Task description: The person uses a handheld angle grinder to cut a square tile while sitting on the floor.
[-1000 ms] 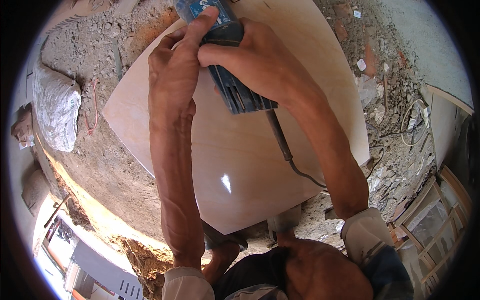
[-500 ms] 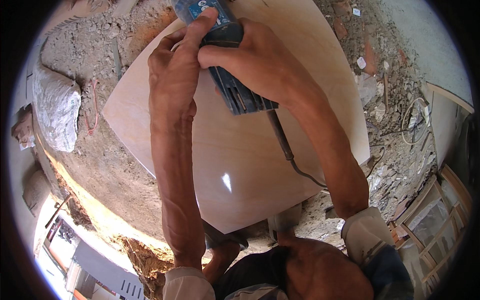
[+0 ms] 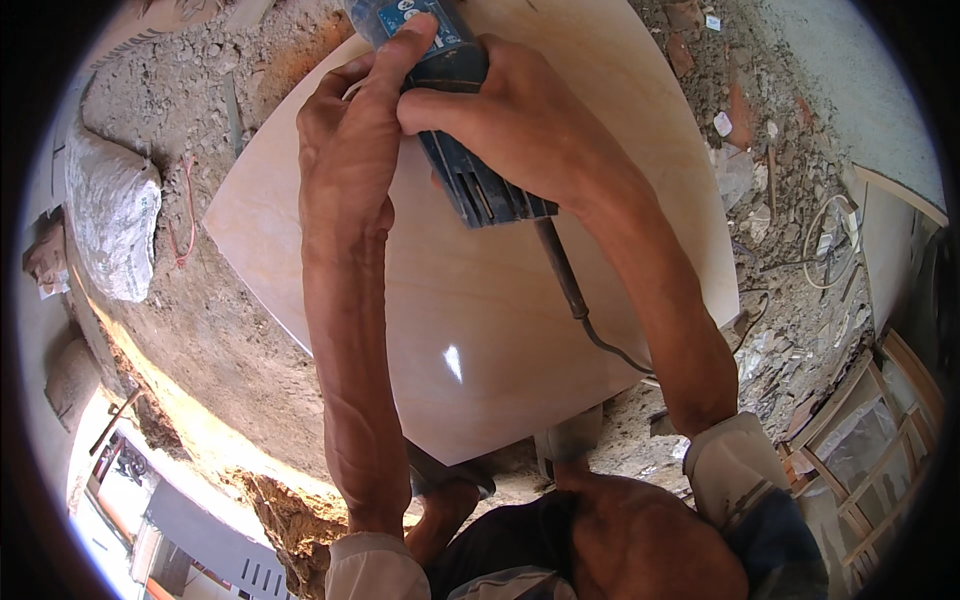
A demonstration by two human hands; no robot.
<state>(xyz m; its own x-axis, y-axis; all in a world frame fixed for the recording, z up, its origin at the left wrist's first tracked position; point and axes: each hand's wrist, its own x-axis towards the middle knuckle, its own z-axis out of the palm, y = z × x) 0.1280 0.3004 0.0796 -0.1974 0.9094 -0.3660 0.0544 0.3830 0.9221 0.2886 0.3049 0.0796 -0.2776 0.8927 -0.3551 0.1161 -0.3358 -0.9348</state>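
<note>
A dark blue-black power tool (image 3: 485, 190) with a blue label lies over a large cream marbled tile (image 3: 490, 350) at the upper middle. My left hand (image 3: 355, 130) is closed around the tool's left side, with its thumb lying on the label; its other fingertips are partly hidden. Wrapped over the body from the right is my right hand (image 3: 510, 130), thumb pointing left beside my left hand. A black cord (image 3: 565, 280) runs from the tool down across the tile, passing behind my right forearm. The tool's front end is cut off at the top of the view.
Rubble ground (image 3: 270, 380) surrounds the tile. At left lie a white sack (image 3: 110, 225) and red string (image 3: 185, 215). At right are a coiled cable (image 3: 820, 275), leaning boards (image 3: 890, 280) and wooden frames (image 3: 865, 450). My bare legs (image 3: 640, 540) are below the tile.
</note>
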